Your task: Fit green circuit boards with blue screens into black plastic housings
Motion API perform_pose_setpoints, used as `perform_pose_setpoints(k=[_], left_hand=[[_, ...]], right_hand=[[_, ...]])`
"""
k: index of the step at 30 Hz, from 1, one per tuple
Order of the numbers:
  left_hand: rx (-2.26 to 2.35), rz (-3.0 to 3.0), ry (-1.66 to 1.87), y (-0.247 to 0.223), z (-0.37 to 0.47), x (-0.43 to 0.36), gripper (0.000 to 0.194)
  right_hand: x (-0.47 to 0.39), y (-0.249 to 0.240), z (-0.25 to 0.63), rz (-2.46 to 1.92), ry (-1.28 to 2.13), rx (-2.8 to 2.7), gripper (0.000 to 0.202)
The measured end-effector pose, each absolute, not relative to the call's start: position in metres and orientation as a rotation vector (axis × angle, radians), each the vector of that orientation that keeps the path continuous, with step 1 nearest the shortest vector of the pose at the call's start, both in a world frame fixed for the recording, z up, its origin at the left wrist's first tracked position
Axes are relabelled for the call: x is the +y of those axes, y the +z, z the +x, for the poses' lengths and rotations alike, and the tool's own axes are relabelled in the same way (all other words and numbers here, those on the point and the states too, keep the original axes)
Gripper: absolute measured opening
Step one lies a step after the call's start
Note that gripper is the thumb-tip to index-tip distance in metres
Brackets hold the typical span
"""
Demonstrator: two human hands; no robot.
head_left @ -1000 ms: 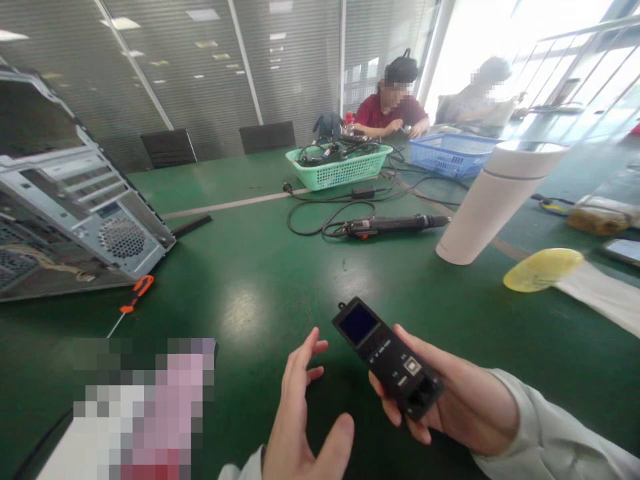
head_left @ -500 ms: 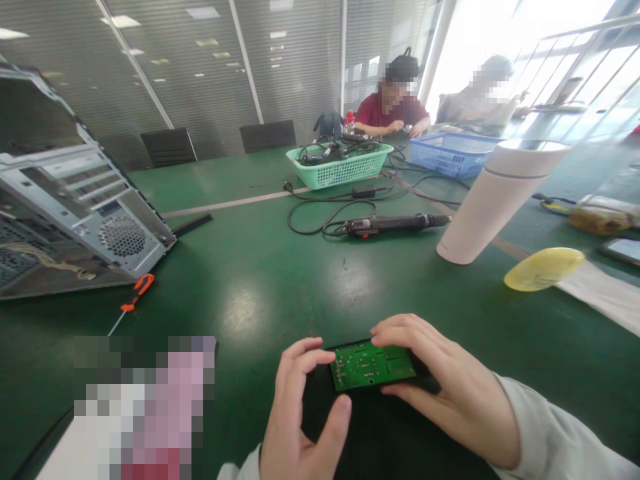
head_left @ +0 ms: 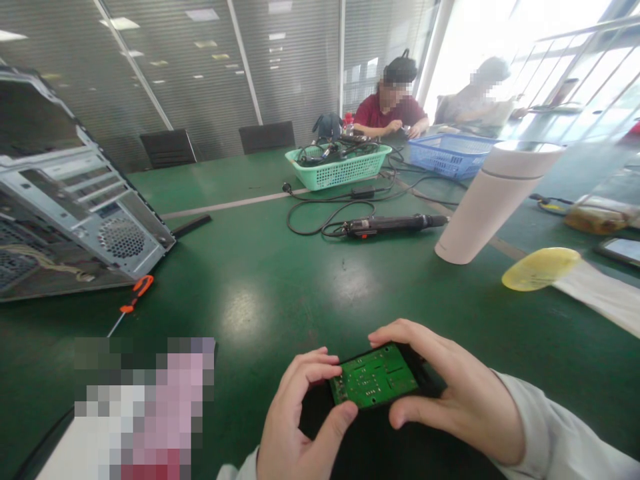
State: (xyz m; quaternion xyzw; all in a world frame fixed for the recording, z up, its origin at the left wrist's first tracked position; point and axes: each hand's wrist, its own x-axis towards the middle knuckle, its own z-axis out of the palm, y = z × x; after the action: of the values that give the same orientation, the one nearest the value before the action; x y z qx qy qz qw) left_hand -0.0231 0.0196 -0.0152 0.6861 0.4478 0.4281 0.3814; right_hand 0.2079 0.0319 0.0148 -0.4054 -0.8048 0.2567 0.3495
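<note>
A green circuit board (head_left: 377, 375) with solder points faces up near the table's front edge, with a dark border around it. My left hand (head_left: 305, 407) is closed on its left end, fingertips on the far corner and thumb on the near corner. My right hand (head_left: 450, 393) curves around the right end, its fingers at the far edge and its thumb by the near right corner. A black part beneath the board shows between my right thumb and fingers; its underside is hidden.
To the left stand an open computer case (head_left: 115, 220) and an orange-handled screwdriver (head_left: 135, 297). Ahead lie a corded electric screwdriver (head_left: 390, 225) and a green basket (head_left: 345, 170) of cables. A pale tumbler (head_left: 493, 207) and a blue basket (head_left: 450, 157) are to the right. Two people sit beyond.
The board has tilted and turned slightly, its right end more exposed. My left thumb has come onto its near corner, and my right thumb has shifted off its face toward the edge.
</note>
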Motion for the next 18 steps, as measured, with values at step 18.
perform_pose_setpoints(k=[18], left_hand=[[1.15, 2.009, 1.257, -0.004, -0.018, 0.015, 0.036]], right_hand=[[0.029, 0.026, 0.202, -1.012, 0.377, -2.189, 0.028]])
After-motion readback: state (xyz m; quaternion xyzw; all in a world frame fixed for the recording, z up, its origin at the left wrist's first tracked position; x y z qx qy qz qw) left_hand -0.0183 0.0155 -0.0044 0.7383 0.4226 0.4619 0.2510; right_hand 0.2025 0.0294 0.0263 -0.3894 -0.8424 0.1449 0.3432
